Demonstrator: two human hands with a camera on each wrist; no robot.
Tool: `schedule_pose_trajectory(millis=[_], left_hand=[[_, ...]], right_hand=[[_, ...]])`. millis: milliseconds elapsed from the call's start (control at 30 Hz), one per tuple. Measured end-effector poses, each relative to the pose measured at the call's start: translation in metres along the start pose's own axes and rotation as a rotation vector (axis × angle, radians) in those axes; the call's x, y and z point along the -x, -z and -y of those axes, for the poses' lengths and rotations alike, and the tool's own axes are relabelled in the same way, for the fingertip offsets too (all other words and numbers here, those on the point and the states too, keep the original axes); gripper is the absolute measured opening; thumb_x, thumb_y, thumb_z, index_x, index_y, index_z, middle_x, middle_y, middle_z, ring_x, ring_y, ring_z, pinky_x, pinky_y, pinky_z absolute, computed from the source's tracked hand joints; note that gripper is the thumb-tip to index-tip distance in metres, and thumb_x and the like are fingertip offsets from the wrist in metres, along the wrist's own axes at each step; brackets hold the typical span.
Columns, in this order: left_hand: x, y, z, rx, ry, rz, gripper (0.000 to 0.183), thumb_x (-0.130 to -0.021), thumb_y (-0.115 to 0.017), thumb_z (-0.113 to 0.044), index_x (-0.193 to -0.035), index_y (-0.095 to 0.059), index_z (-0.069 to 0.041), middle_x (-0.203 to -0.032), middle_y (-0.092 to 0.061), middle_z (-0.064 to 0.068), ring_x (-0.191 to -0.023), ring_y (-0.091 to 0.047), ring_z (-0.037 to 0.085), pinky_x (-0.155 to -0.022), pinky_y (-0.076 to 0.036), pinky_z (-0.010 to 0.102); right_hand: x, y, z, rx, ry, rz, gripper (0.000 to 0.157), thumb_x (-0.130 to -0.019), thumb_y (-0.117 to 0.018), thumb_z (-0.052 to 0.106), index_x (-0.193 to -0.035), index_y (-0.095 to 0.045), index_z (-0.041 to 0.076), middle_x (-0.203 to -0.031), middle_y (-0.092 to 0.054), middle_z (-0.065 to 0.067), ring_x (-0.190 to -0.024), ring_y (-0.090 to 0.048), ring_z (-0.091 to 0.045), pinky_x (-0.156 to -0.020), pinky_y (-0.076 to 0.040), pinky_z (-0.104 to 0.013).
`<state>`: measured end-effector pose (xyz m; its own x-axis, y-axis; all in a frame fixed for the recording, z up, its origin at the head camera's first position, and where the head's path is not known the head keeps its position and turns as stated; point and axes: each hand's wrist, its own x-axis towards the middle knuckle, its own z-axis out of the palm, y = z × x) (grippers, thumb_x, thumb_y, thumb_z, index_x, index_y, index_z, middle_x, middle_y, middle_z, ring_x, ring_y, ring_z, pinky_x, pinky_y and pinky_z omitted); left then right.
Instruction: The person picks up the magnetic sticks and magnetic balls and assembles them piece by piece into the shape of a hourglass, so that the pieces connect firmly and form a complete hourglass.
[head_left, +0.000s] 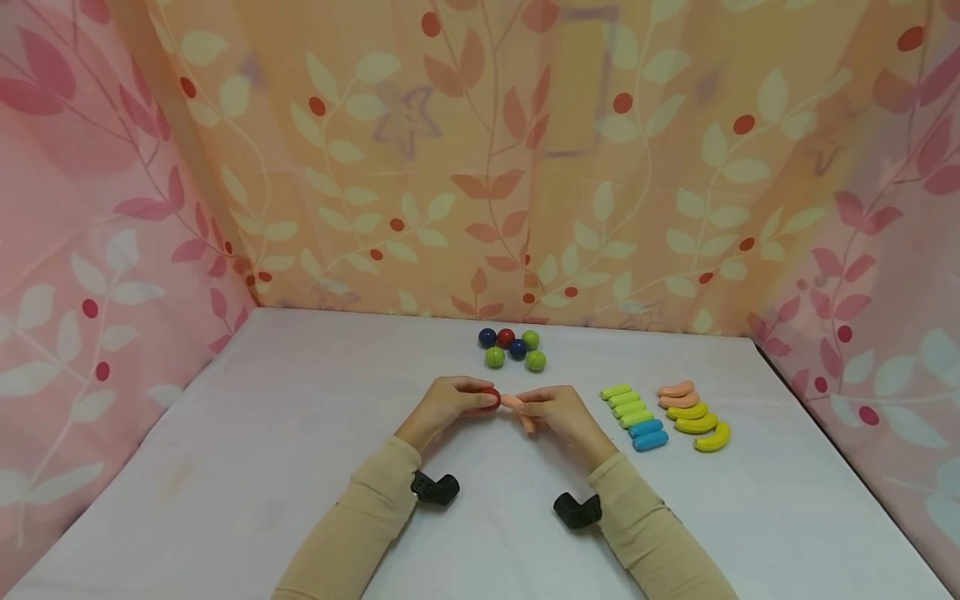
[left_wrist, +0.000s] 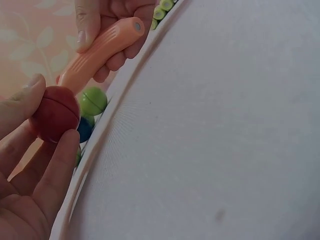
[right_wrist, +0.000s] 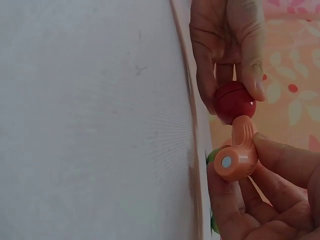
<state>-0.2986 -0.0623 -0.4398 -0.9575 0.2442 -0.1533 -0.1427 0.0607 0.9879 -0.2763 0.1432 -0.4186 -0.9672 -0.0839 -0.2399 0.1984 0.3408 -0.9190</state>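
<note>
My left hand pinches a red ball between thumb and fingers, a thin seam running round it. My right hand holds a peach-coloured curved magnetic stick, grooved along its side. One end of the stick meets the red ball in both wrist views. The other end, with a round grey magnet set in it, points away from the ball. Both hands are close together above the middle of the white table.
Behind the hands lie several blue, red and green balls. To the right are short green sticks, two blue sticks, two peach curved sticks and three yellow curved sticks. Patterned curtains enclose the table.
</note>
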Motion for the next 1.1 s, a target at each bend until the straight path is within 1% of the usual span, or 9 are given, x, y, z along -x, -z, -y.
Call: schedule_pose_trajectory(millis=[133, 200, 267, 367, 467, 533, 667, 900, 1100], left_hand=[[-0.001, 0.000, 0.000, -0.001, -0.007, 0.000, 0.040, -0.085, -0.079, -0.013, -0.120, -0.069, 0.004, -0.110, -0.073, 0.010, -0.088, -0.069, 0.009, -0.089, -0.059, 0.030], [-0.001, 0.001, 0.001, 0.008, -0.016, 0.001, 0.040, -0.085, -0.079, -0.013, -0.120, -0.069, 0.003, -0.110, -0.073, 0.010, -0.089, -0.069, 0.009, -0.088, -0.059, 0.029], [-0.001, 0.001, 0.000, 0.021, -0.017, -0.004, 0.039, -0.085, -0.079, -0.012, -0.119, -0.069, 0.003, -0.110, -0.073, 0.010, -0.089, -0.069, 0.009, -0.087, -0.059, 0.028], [-0.001, 0.002, -0.001, 0.035, -0.006, -0.035, 0.036, -0.085, -0.078, -0.012, -0.118, -0.070, 0.001, -0.109, -0.073, 0.010, -0.090, -0.069, 0.010, -0.086, -0.059, 0.027], [-0.002, 0.002, -0.002, 0.044, 0.016, -0.065, 0.034, -0.085, -0.078, -0.013, -0.116, -0.071, -0.001, -0.109, -0.073, 0.009, -0.090, -0.069, 0.011, -0.086, -0.059, 0.027], [-0.002, 0.003, -0.002, 0.053, 0.019, -0.068, 0.033, -0.086, -0.078, -0.013, -0.115, -0.070, 0.000, -0.109, -0.073, 0.011, -0.092, -0.069, 0.011, -0.086, -0.059, 0.028], [-0.002, 0.003, -0.001, 0.047, 0.023, -0.057, 0.030, -0.087, -0.076, -0.013, -0.113, -0.070, 0.001, -0.109, -0.072, 0.011, -0.093, -0.069, 0.012, -0.087, -0.059, 0.028], [-0.001, 0.004, -0.001, -0.038, 0.055, -0.024, 0.026, -0.089, -0.075, -0.017, -0.109, -0.071, -0.001, -0.109, -0.072, 0.010, -0.094, -0.071, 0.014, -0.088, -0.059, 0.029], [0.000, 0.004, -0.002, -0.049, 0.057, 0.007, 0.025, -0.089, -0.075, -0.015, -0.108, -0.071, 0.001, -0.108, -0.072, 0.012, -0.094, -0.072, 0.016, -0.087, -0.059, 0.030]], right_hand=[[0.001, 0.003, 0.000, -0.005, -0.001, 0.006, 0.029, -0.092, -0.070, 0.017, -0.117, -0.072, 0.002, -0.088, -0.074, -0.009, -0.078, -0.061, -0.014, -0.070, -0.049, -0.023], [0.001, 0.005, -0.001, -0.009, -0.008, 0.008, 0.030, -0.092, -0.071, 0.020, -0.117, -0.072, 0.004, -0.087, -0.074, -0.008, -0.082, -0.061, -0.016, -0.073, -0.049, -0.024], [0.000, 0.006, -0.002, -0.024, -0.022, 0.012, 0.030, -0.092, -0.071, 0.021, -0.118, -0.072, 0.005, -0.091, -0.074, -0.007, -0.083, -0.062, -0.016, -0.075, -0.052, -0.024], [-0.002, 0.008, -0.003, -0.066, -0.026, 0.012, 0.032, -0.090, -0.072, 0.016, -0.119, -0.071, 0.003, -0.103, -0.073, -0.010, -0.084, -0.066, -0.014, -0.080, -0.058, -0.026], [-0.004, 0.010, -0.003, -0.106, -0.028, 0.002, 0.033, -0.088, -0.073, 0.011, -0.120, -0.070, -0.001, -0.111, -0.072, -0.013, -0.084, -0.069, -0.012, -0.082, -0.060, -0.028], [-0.005, 0.010, -0.003, -0.120, -0.035, -0.016, 0.033, -0.088, -0.073, 0.009, -0.119, -0.070, -0.001, -0.112, -0.072, -0.014, -0.084, -0.069, -0.011, -0.082, -0.060, -0.028], [-0.005, 0.012, -0.004, -0.124, -0.048, -0.047, 0.033, -0.088, -0.073, 0.009, -0.120, -0.070, -0.001, -0.118, -0.070, -0.015, -0.085, -0.067, -0.010, -0.082, -0.060, -0.027], [-0.006, 0.015, -0.007, -0.128, -0.079, -0.065, 0.032, -0.090, -0.072, 0.012, -0.119, -0.070, 0.000, -0.123, -0.069, -0.018, -0.092, -0.069, -0.015, -0.088, -0.059, -0.031], [-0.008, 0.017, -0.008, -0.142, -0.105, -0.075, 0.031, -0.092, -0.071, 0.011, -0.120, -0.070, -0.001, -0.127, -0.066, -0.019, -0.092, -0.070, -0.014, -0.088, -0.059, -0.031]])
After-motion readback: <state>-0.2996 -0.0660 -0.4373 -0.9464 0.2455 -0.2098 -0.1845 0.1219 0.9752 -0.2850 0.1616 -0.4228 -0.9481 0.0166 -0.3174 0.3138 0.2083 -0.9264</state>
